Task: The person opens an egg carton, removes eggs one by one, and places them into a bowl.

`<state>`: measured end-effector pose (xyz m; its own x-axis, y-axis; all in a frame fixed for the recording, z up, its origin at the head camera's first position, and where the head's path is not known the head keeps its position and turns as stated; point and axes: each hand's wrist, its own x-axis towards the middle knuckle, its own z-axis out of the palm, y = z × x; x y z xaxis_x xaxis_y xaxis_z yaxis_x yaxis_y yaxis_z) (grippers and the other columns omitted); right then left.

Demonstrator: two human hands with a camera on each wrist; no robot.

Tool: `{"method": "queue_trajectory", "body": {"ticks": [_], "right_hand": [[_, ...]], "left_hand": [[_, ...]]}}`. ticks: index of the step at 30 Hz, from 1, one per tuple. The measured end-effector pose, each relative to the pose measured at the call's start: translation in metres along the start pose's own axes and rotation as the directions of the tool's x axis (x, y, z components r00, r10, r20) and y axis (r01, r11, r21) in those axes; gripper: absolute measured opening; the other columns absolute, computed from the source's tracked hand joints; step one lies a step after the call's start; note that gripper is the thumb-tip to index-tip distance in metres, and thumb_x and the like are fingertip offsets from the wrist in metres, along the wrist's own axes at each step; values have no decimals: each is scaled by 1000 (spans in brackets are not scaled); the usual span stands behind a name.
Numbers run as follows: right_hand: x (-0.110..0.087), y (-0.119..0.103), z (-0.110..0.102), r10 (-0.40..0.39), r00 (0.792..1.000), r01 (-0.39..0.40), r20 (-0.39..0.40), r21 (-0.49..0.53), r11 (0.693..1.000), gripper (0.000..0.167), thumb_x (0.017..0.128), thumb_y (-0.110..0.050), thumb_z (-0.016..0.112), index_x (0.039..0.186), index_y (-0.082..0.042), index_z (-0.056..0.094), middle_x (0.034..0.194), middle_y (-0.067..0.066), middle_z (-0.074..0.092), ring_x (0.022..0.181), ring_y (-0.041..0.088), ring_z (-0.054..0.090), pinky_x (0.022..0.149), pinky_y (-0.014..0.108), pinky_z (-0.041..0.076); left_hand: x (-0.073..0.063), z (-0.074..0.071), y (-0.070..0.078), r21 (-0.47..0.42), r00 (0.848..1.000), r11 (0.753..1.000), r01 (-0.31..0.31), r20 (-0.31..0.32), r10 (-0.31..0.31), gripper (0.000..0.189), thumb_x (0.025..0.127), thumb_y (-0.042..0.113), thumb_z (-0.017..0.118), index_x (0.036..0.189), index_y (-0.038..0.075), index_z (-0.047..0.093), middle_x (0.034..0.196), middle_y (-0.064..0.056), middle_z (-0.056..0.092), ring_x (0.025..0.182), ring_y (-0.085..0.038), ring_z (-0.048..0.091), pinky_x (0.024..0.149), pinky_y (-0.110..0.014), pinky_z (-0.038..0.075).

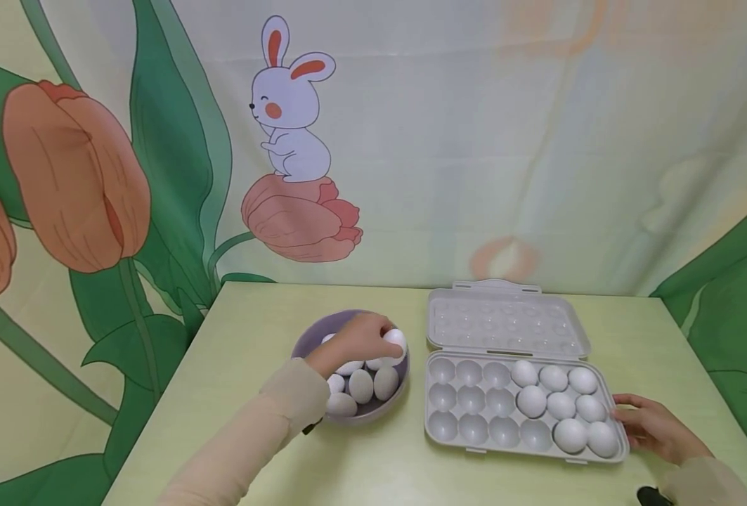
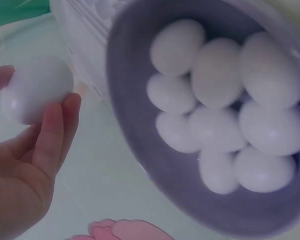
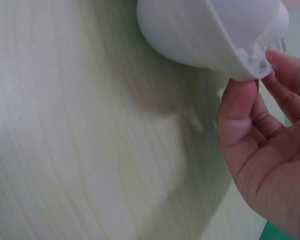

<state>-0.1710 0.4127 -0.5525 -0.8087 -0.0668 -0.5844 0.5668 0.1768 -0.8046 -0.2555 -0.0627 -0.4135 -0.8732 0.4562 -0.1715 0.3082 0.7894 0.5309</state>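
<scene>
A white egg (image 1: 395, 341) is pinched between the thumb and fingers of my left hand (image 1: 359, 339), just above the right side of a purple bowl (image 1: 306, 342). In the left wrist view the held egg (image 2: 39, 89) is apart from the bowl (image 2: 132, 100), where several white eggs (image 2: 217, 72) lie piled. To the right, a pale plastic egg box (image 1: 472, 400) lies flat with its lid folded back. White eggs (image 1: 561, 405) fill most cups on its right side; the left cups hold none. My right hand (image 1: 659, 425) grips the box's right end, its rim (image 3: 230, 47) between thumb and fingers.
The clear dimpled lid (image 1: 506, 325) extends behind the box towards the back edge of the light wooden table (image 1: 373, 464). A curtain (image 1: 411, 154) printed with a rabbit and tulips hangs behind. Table surface separates the bowl from the box.
</scene>
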Motion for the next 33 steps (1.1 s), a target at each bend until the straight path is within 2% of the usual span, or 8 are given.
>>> {"method": "queue_trajectory", "body": {"ticks": [5, 8, 15, 22, 30, 33], "right_hand": [[-1, 0, 0, -7, 1000, 7, 14, 4, 1000, 16, 84, -22, 57, 100, -22, 54, 77, -4, 59, 65, 10, 53, 55, 25, 44], [0, 1, 0, -6, 1000, 6, 8, 0, 1000, 19, 84, -22, 58, 102, -20, 53, 77, -4, 58, 65, 10, 53, 55, 25, 44], [2, 3, -3, -7, 999, 7, 44, 2, 1000, 15, 84, -23, 57, 99, -25, 53, 77, -4, 58, 66, 10, 53, 57, 25, 44], [0, 1, 0, -1, 1000, 1, 6, -9, 1000, 23, 84, -22, 58, 106, -17, 51, 77, -4, 57, 65, 11, 53, 56, 25, 44], [1, 1, 0, 13, 1000, -13, -9, -35, 999, 44, 84, -24, 58, 119, -3, 43, 81, -3, 57, 71, 13, 53, 59, 27, 45], [1, 0, 0, 19, 1000, -19, -17, -27, 999, 44, 82, -25, 60, 118, -5, 44, 82, -3, 57, 71, 13, 53, 60, 27, 45]], "left_hand": [[-6, 4, -21, 82, 1000, 997, -10, 18, 8, 22, 69, 30, 65, 64, 13, 51, 59, 6, 44, 55, -9, 39, 51, -20, 32], [-9, 8, -28, 108, 999, 994, -15, 31, 12, 24, 68, 30, 65, 62, 14, 48, 57, 6, 42, 55, -9, 37, 51, -20, 31], [-20, 21, -40, 65, 999, 998, -9, 36, 6, 17, 67, 26, 66, 71, 13, 56, 63, 6, 49, 60, -9, 42, 55, -20, 35], [-26, 32, -51, 80, 998, 995, -58, 30, 56, 23, 65, 24, 66, 58, 14, 47, 53, 8, 40, 53, -8, 35, 50, -19, 30], [-30, 37, -54, 58, 997, 997, -59, 60, 55, 32, 66, 23, 68, 54, 14, 40, 53, 8, 35, 52, -7, 32, 50, -19, 28], [-30, 38, -56, 53, 995, 996, -75, 69, 71, 32, 66, 23, 68, 53, 15, 40, 54, 8, 34, 52, -6, 31, 49, -18, 27]]}}
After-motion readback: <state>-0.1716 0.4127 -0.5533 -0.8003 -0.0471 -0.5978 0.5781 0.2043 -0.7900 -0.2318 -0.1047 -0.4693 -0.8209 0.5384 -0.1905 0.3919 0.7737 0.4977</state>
